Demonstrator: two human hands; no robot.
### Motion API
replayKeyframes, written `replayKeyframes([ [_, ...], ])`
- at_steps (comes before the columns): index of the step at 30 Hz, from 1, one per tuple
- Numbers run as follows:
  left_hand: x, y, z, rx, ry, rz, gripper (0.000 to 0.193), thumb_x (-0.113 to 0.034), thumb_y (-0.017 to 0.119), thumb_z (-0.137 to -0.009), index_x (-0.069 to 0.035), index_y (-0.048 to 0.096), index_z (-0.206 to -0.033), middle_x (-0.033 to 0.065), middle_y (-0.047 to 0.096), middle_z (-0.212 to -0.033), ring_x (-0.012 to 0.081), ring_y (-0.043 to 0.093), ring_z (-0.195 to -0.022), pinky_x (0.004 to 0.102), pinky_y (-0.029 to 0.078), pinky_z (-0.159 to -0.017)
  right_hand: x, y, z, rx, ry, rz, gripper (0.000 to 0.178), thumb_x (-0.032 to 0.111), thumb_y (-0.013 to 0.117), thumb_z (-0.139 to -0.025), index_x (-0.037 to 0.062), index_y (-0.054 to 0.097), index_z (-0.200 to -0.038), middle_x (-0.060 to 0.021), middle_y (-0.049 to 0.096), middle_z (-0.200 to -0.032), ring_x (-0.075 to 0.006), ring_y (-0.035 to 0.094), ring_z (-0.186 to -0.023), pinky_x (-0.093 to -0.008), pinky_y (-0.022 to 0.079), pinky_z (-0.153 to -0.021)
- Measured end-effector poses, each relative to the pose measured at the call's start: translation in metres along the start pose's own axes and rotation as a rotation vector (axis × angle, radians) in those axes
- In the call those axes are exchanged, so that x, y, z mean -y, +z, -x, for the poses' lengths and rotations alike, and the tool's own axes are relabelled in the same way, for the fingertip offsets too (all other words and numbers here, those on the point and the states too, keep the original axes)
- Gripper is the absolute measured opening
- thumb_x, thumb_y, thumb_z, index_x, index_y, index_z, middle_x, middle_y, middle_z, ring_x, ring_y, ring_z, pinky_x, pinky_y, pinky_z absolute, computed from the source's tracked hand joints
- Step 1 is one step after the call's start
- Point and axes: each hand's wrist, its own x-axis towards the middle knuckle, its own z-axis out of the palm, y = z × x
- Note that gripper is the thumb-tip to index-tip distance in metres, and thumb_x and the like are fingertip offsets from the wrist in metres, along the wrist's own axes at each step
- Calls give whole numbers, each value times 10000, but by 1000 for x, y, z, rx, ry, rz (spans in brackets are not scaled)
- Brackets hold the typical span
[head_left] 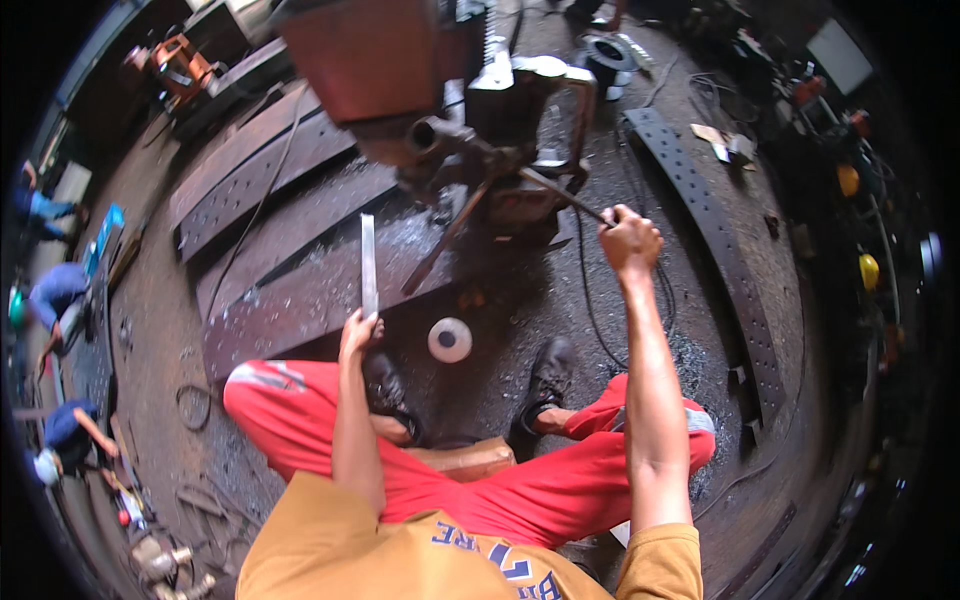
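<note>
My left hand [360, 332] is closed around the lower end of a flat, light metal bar [368, 262], which points away from me above a dark steel plate [265, 335]. Farther right, my right hand [631, 241] grips the end of a feed lever [562, 192] on a drilling machine [365, 70]. Another arm of that handle [445, 240] slants down toward the plate. The machine has a large reddish-brown housing and stands in front of me; its drill tip cannot be made out. Bright metal chips lie around its base.
A white round container [450, 341] with a dark centre stands on the floor between my shoes. Long perforated steel plates [705, 230] lie to the right, more plates [250, 180] to the left. Cables [583, 290] trail across the floor. Several people [60, 295] work at far left.
</note>
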Motion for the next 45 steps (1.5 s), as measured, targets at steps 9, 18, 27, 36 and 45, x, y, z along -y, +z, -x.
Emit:
replayKeyframes([
  [9, -42, 84, 101, 77, 113, -447, 190, -106, 531, -965, -37, 584, -1133, 106, 730, -847, 124, 650, -694, 291, 502, -603, -28, 9, 4, -35, -1, -51, 266, 391, 581, -910, 176, 738, -896, -156, 725, -775, -373, 723, -750, -487, 571, -685],
  [18, -49, 117, 73, -89, 395, -741, 206, -186, 523, -977, 13, 548, -932, 215, 659, -657, 390, 704, -695, 491, 529, -608, -20, 8, 7, -55, 8, -37, 281, 389, 564, -907, 161, 724, -874, -186, 714, -783, -400, 710, -786, -500, 560, -701],
  [27, -56, 133, 33, -277, 657, -853, 167, -139, 590, -927, 26, 568, -914, 316, 628, -774, 505, 640, -790, 569, 497, -641, -18, 12, 5, -132, 3, -6, 275, 409, 576, -902, 193, 740, -864, -167, 715, -756, -391, 712, -748, -499, 562, -669],
  [36, -29, 94, 35, -343, 440, -1022, 189, -184, 571, -934, -37, 647, -1026, 321, 663, -899, 496, 657, -896, 584, 520, -761, -18, 10, 8, -146, 15, -37, 257, 391, 598, -891, 172, 708, -815, -171, 705, -746, -407, 699, -741, -512, 550, -665],
  [45, -53, 73, 65, -177, 492, -849, 189, -198, 551, -943, -22, 597, -895, 219, 654, -668, 423, 684, -716, 516, 539, -660, -22, 14, 9, -175, 6, -11, 275, 402, 587, -901, 176, 726, -828, -170, 707, -753, -403, 701, -734, -502, 552, -646],
])
